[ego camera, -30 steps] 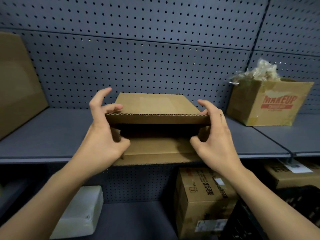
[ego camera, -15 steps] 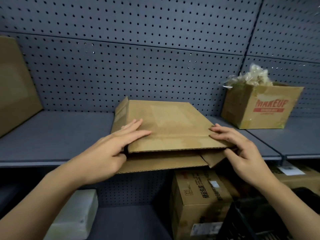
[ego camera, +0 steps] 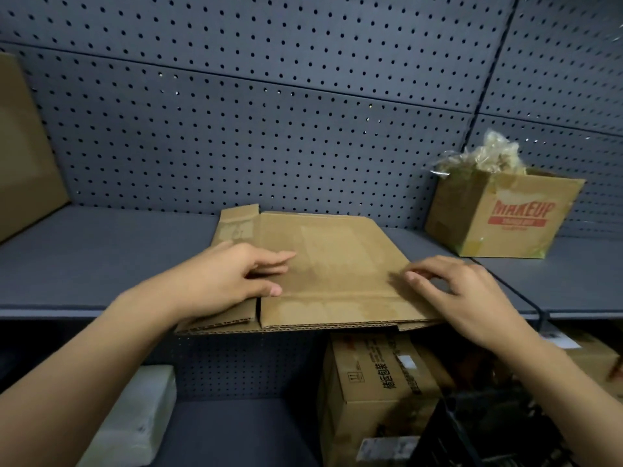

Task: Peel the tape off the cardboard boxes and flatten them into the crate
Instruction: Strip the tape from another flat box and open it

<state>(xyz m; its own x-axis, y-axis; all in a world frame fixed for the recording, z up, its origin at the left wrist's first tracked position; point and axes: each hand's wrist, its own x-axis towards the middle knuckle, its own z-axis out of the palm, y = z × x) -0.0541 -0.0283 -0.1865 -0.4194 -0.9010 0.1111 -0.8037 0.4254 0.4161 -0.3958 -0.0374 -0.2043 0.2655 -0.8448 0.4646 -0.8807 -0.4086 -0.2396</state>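
Box [ego camera: 330,264] lies flattened on the shelf [ego camera: 101,257], its near edge jutting past the shelf's front lip. My left hand [ego camera: 222,278] rests flat on its left part, fingers nearly straight, gripping nothing. My right hand [ego camera: 465,291] sits at the right edge, bent fingertips pressing down on the cardboard, not wrapped round it. A printed carton [ego camera: 505,220] stands well apart on the right.

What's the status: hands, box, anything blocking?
Left hand and right hand both press down on the flattened box. It lies flat on the shelf, front edge overhanging. MAKEUP box stands apart at right, not in the way.
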